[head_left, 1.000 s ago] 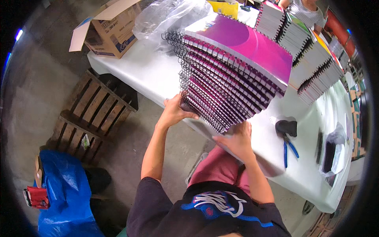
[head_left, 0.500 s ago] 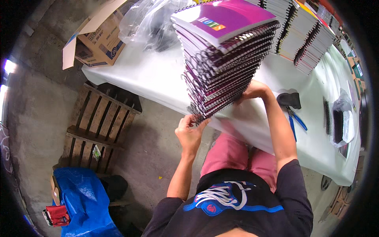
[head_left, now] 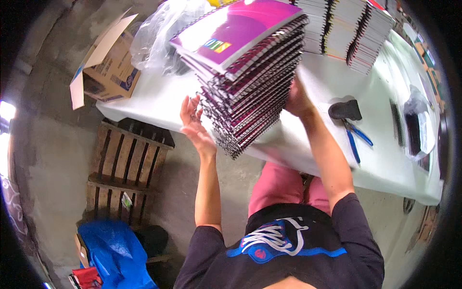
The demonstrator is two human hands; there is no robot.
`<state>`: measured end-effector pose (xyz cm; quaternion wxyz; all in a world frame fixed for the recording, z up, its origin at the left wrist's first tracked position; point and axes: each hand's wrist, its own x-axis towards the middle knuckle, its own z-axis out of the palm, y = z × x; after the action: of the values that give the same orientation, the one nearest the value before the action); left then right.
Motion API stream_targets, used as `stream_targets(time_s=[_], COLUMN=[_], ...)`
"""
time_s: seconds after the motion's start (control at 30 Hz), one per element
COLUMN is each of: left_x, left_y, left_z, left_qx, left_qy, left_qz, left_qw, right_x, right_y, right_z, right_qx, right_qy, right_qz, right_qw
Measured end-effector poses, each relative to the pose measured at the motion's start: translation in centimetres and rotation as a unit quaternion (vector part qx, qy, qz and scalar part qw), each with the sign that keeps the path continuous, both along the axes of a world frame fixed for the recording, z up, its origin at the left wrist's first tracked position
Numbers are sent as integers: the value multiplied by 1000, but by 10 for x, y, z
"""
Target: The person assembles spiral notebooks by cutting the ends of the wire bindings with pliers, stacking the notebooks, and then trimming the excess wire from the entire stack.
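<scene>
Tall stack of purple-covered, black-wire-bound notebooks (head_left: 255, 89) at near edge of white-covered desk (head_left: 390, 161). Left hand (head_left: 196, 126) released, fingers spread, just beside stack's left side. Right hand (head_left: 297, 100) against right side; fingers hidden, grasp cannot be told. Blue-handled metal pliers (head_left: 354, 138) lie farther right.

Grey, stained concrete floor (head_left: 236, 188) spreads beneath a long white-covered table (head_left: 385, 164), whose near edge bows across the wide view and whose right end has a dark wheel (head_left: 408, 206) low down near it. Left of centre, a weathered wooden slatted structure (head_left: 120, 184) stands on the floor in 2 sections, beside the table's left end. At the far left rim glare 2 white patches of light (head_left: 6, 111), window or lamp unclear, while the table's cover shines palely.
</scene>
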<state>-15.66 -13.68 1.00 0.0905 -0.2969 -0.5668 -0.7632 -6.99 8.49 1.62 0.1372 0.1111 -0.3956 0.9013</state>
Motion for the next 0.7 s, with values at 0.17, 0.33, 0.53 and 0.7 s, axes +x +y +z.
stream_targets(time_s=[0.17, 0.33, 0.53, 0.7], left_x=[0, 4, 9, 9], left_y=[25, 19, 24, 16], left_z=[-11, -15, -14, -24], left_qx=[36, 22, 1, -20], left_qy=[-23, -48, -63, -85], left_qz=[-105, -149, -185, -200], left_qw=[994, 988, 981, 976], right_x=[3, 5, -8, 7], right_y=[-39, -39, 1, -40], right_z=[21, 34, -5, 24], right_qx=[151, 211, 264, 307], right_qy=[-88, -112, -110, -138], right_qz=[-178, -114, -137, -136], right_qw=[968, 964, 948, 932])
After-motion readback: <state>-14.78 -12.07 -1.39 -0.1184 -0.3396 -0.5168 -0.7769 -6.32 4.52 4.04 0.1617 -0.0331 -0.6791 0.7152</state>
